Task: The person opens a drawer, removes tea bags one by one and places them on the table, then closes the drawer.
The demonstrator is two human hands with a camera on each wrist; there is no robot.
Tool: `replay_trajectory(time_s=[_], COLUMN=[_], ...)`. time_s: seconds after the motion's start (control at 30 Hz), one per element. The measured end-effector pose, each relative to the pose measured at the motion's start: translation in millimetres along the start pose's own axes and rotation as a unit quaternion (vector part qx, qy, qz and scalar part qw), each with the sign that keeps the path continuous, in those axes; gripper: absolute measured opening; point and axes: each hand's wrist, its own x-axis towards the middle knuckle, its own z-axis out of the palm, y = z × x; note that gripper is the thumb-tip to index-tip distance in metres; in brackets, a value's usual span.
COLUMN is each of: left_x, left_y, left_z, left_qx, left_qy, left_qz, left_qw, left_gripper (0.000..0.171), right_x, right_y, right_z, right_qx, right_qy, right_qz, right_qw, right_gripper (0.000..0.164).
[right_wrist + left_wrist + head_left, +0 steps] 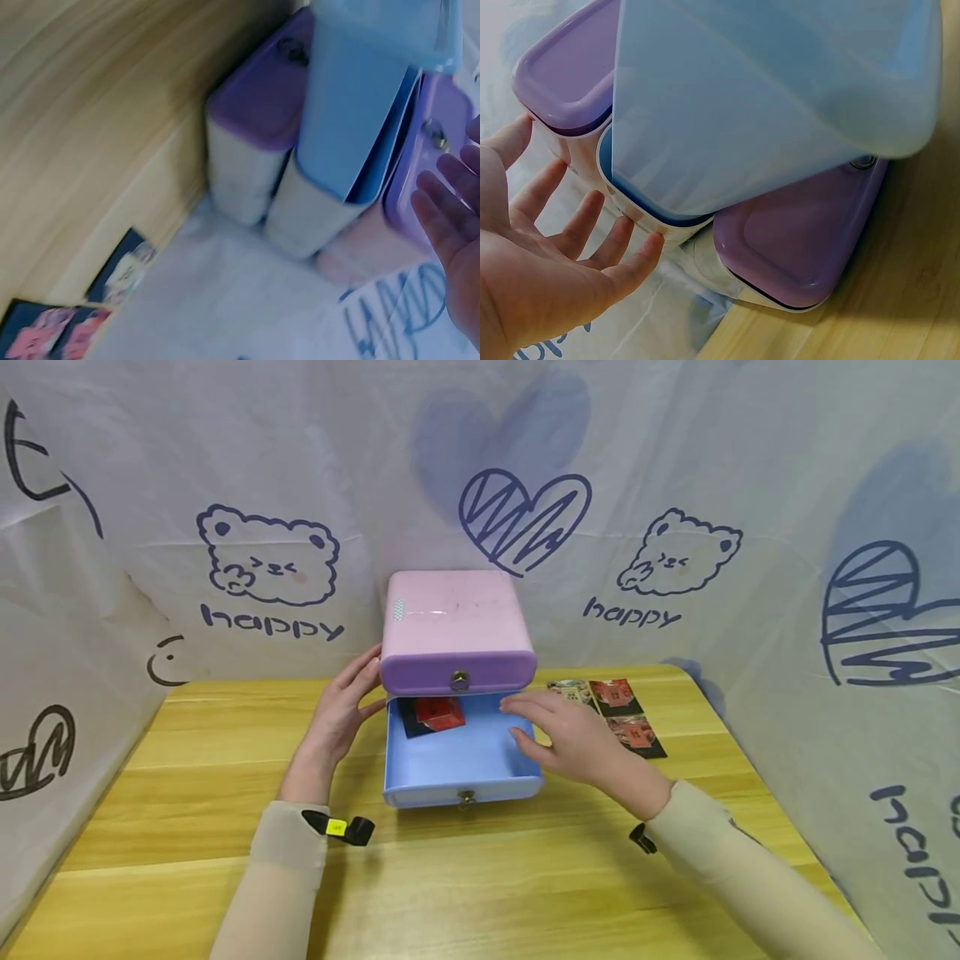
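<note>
A small stacked drawer unit (453,610) with a pink top stands against the back cloth. Its blue middle drawer (480,756) is pulled out, and a black-and-red card (438,713) lies at the back left inside. My left hand (337,714) rests its spread fingertips along the unit's left side. Over the right part of the blue drawer hovers my right hand (573,737), fingers extended and holding nothing. Purple fronts show above and below the blue drawer; the lower purple drawer (795,232) is closed.
Three dark-backed cards lie on the wooden table right of the unit, one with a red print (617,694). White cloth walls (652,460) with blue drawings enclose the table at the back and both sides. The blue drawer juts out toward the front.
</note>
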Motion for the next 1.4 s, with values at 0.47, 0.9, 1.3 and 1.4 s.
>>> replay_trajectory(time_s=[0.47, 0.9, 1.3, 1.4], left_x=[0.1, 0.2, -2.3, -2.1], left_y=[0.9, -0.6, 0.9, 0.2], left_z=[-0.9, -2.6, -2.3, -2.6], left_qx=[0.008, 0.013, 0.013, 0.012], left_qy=[0.003, 0.0, -0.006, -0.005], left_qz=[-0.006, 0.003, 0.005, 0.004], left_qw=[0.9999, 0.9999, 0.9999, 0.9999], left_gripper=[0.054, 0.053, 0.054, 0.055], right_x=[56.3, 85.7, 104.4, 107.6], right_y=[-36.5, -38.4, -39.5, -37.9], right_z=[12.9, 39.2, 57.0, 63.5], right_qx=[-0.015, -0.03, -0.063, -0.076], right_qy=[-0.252, -0.406, -0.448, -0.454], right_qz=[0.029, 0.055, 0.064, 0.069], right_qw=[0.967, 0.912, 0.89, 0.885], right_gripper=[0.049, 0.073, 0.087, 0.087])
